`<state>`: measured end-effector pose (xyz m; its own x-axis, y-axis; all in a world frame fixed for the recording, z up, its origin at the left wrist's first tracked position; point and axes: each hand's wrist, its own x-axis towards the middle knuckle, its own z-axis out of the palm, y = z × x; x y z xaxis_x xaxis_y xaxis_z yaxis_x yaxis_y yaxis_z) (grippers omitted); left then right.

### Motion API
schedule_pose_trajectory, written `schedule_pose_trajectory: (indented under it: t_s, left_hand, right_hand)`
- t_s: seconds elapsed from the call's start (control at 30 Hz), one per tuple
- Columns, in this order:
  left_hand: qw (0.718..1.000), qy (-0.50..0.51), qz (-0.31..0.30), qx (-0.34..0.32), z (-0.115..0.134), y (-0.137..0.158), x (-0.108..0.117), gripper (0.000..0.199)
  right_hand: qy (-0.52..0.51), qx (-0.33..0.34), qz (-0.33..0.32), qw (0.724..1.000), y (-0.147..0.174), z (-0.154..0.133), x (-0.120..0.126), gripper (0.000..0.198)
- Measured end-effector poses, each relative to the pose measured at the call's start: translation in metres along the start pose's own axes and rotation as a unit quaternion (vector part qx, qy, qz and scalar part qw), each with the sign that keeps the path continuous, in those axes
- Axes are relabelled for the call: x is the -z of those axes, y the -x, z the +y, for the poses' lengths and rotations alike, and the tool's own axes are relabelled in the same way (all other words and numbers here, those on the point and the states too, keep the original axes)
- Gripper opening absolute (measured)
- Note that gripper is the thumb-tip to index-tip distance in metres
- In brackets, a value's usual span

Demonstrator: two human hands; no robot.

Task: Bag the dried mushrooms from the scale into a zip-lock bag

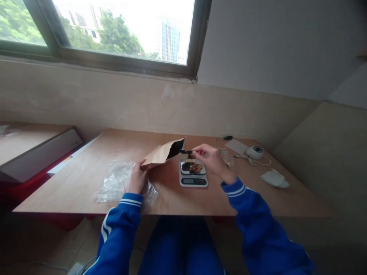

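My left hand (138, 178) is closed on the lower left end of a brown paper bag (159, 153), tilted with its dark open mouth facing right. In the fingertips of my right hand (210, 158) is a small dark flat piece (186, 151), just right of the bag's mouth and above the scale. A white kitchen scale (194, 182) stands on the table below, bearing several dark and brownish dried-looking pieces (192, 167). What kind they are I cannot tell. Clear plastic bags (114, 181) lie under and beside my left hand.
On the right of the wooden table (226, 202) are a white dome camera (255, 152) with a cable, a crumpled white wrapper (274, 178), a white card (236, 146) and a green-handled tool (228, 138). A wall and window (123, 34) stand behind.
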<state>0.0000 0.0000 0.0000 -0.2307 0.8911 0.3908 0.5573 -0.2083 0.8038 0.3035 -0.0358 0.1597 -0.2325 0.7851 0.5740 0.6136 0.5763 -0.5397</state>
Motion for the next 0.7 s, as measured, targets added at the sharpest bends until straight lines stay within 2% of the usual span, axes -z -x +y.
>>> schedule_pose_trajectory:
  t_s: [0.1,0.13,0.2,0.33,0.5,0.6,0.7]
  left_hand:
    - [1.0,-0.012,-0.004,0.015,0.001,-0.002,0.0,0.046]
    - [1.0,-0.015,-0.001,0.018,0.001,-0.003,0.0,0.047]
    - [1.0,-0.019,0.009,0.02,0.002,-0.004,0.0,0.05]
    - [0.999,-0.035,0.006,0.021,0.004,-0.004,0.001,0.049]
    - [0.999,-0.047,0.008,0.003,0.006,-0.002,0.002,0.045]
    - [0.999,-0.049,0.004,0.005,0.004,-0.003,0.002,0.047]
    - [0.998,-0.055,0.0,0.006,0.001,-0.003,0.001,0.05]
  right_hand:
    - [-0.029,-0.136,0.113,0.984,0.012,0.043,0.011,0.032]
    - [-0.048,-0.176,0.123,0.975,0.015,0.06,0.011,0.036]
    - [-0.057,-0.228,0.081,0.969,0.02,0.093,0.006,0.038]
    - [-0.034,-0.236,0.04,0.97,0.025,0.131,-0.014,0.023]
    - [0.0,-0.22,0.01,0.976,0.029,0.138,-0.027,0.013]
    - [0.025,-0.206,0.036,0.978,0.037,0.136,-0.023,0.013]
    - [0.042,-0.196,0.08,0.976,0.057,0.128,-0.016,0.024]
